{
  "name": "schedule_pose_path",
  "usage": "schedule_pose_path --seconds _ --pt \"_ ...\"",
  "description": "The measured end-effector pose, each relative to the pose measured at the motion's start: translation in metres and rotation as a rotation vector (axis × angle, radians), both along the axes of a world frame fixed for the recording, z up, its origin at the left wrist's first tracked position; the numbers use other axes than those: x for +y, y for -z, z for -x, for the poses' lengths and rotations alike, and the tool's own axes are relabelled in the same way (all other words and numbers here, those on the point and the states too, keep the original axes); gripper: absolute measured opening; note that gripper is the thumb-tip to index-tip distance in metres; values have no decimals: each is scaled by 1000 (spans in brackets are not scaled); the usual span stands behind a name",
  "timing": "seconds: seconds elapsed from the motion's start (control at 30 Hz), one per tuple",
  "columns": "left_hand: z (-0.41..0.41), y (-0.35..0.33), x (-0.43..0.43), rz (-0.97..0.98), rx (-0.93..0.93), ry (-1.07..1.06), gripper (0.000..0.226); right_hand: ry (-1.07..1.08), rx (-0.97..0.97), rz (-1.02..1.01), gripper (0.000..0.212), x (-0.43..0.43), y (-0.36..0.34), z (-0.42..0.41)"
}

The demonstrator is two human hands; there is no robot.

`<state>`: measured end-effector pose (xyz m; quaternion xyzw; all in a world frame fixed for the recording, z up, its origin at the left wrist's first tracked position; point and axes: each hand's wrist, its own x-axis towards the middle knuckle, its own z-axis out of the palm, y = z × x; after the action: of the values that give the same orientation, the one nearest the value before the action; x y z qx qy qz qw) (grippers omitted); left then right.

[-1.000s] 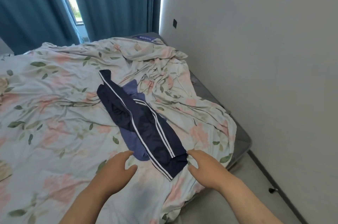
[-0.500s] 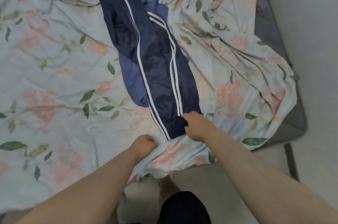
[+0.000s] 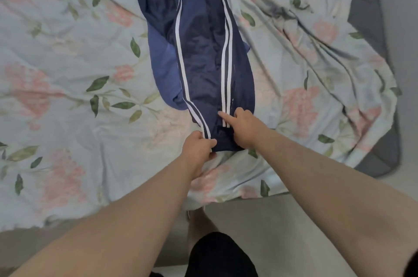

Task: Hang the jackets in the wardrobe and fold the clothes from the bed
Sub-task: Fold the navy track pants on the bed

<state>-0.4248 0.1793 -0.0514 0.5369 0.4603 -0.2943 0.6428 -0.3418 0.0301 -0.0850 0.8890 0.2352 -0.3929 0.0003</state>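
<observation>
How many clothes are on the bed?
2: the navy striped garment in the middle; a lighter blue garment peeking from under its left side. More may hide underneath.

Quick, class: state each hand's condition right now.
Left hand: grips the navy striped garment at its hem.
Right hand: holds the same hem, index finger extended.

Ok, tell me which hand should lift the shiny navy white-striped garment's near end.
Left. The left hand grips the hem of the shiny navy white-striped garment; the right hand lies on it, forefinger straight.
</observation>
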Motion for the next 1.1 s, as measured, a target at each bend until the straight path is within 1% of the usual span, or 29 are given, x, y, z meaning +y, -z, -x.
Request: schedule_pose_path --seconds 0.07,0.1,0.13,0.17,0.23,0.3,0.33,0.37,0.43,0.47,0.5,0.57,0.63,0.7,0.77,0.83,0.87,0.93,1.0,1.03,1.07,1.1 --pt "-6 -27 6 -4 -123 66 19 8 40 -50 77 9 -10 1" --pt "-6 -41 11 1 -174 105 24 2 52 -91 69 16 -17 2" --pt "-4 -57 18 11 -218 131 28 -24 40 -125 57 24 -27 3" --pt "-1 -72 27 25 -259 136 31 -75 2 -150 44 32 -39 4" --pt "7 -106 50 8 -344 96 39 -154 -61 -247 26 46 -73 9" --pt "14 -145 86 -88 -430 10 56 -76 -118 -418 12 61 -119 16" --pt "15 -165 108 -144 -461 -48 64 32 -159 -514 14 67 -143 17" --pt "15 -187 130 -188 -492 -108 67 181 -196 -590 21 72 -170 16" --pt "10 -233 174 -213 -585 -197 58 486 -232 -695 19 80 -228 10" --pt "7 -256 195 -200 -643 -229 51 575 -252 -746 17 86 -259 7" --pt "3 -281 213 -181 -703 -259 47 619 -276 -797 20 93 -291 3" --pt "-3 -331 243 -154 -830 -302 47 621 -314 -871 28 113 -357 -4" --pt "-9 -384 266 -132 -958 -307 49 595 -347 -934 27 136 -422 -11" --pt "-12 -439 284 -124 -1072 -273 47 628 -327 -1008 26 158 -483 -15" --pt "-11 -492 302 -240 -1172 -204 45 707 -255 -1111 26 180 -543 -16" --pt "-10 -542 322 -430 -1271 -140 48 845 -128 -1259 21 200 -596 -15" --pt "-10 -564 333 -521 -1324 -110 45 901 -79 -1331 19 208 -621 -13" --pt "-7 -607 354 -706 -1416 -65 34 893 -15 -1454 17 224 -665 -7" --pt "-3 -647 374 -851 -1495 -53 28 781 45 -1563 20 236 -704 3" --pt "0 -667 384 -887 -1531 -72 23 718 32 -1585 21 241 -719 8" --pt "3 -684 392 -897 -1554 -99 14 649 -50 -1568 23 245 -732 14" --pt "6 -700 399 -909 -1565 -123 4 575 -212 -1511 27 249 -742 19"
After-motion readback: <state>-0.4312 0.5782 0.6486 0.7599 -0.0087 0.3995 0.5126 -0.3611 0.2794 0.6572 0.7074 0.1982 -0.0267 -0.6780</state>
